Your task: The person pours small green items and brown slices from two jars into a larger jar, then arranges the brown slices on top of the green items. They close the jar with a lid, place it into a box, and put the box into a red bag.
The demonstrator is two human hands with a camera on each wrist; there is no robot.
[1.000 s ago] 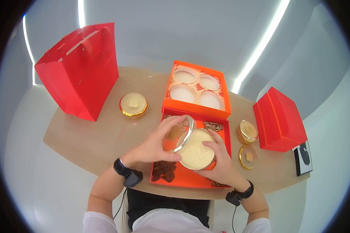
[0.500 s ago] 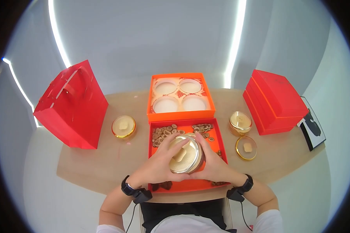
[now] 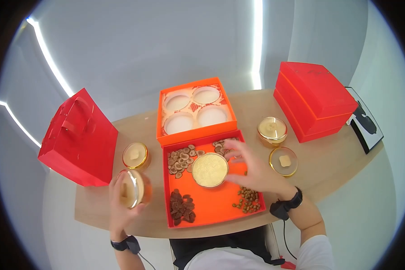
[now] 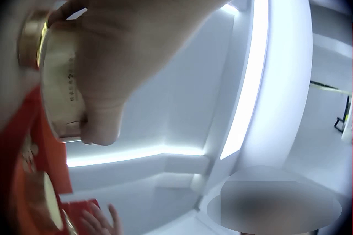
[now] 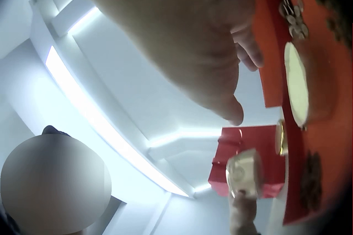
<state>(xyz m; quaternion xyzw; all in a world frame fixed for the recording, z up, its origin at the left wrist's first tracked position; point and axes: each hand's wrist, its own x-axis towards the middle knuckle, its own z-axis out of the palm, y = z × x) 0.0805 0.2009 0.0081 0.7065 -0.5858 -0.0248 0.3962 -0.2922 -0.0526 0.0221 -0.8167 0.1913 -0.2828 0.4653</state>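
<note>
To the left of the red tray (image 3: 168, 211), my left hand (image 3: 121, 209) grips a round see-through jar (image 3: 131, 189), tilted on its side. Small printed characters show on this jar (image 4: 60, 80) in the left wrist view. My right hand (image 3: 255, 174), fingers spread, hovers over the tray's right half with nothing in its grasp. Beside its fingertips a round tub with a pale gold top (image 3: 210, 169) stands in the tray. Around it lie pale brown dried slices (image 3: 182, 159), dark brown pieces (image 3: 182, 208) and small greenish-brown buds (image 3: 248, 200).
An orange box (image 3: 195, 108) with four round recesses stands behind the tray. Gold-rimmed jars stand at left (image 3: 135, 155) and right (image 3: 272, 130), with a round lid (image 3: 283, 161) nearby. A red paper bag (image 3: 83, 139) and red boxes (image 3: 315, 101) flank the table.
Both hands were together over the tray, around a silver-rimmed round container. They have parted: the left moved left with the jar, and the gold-topped tub now stands uncovered in the tray.
</note>
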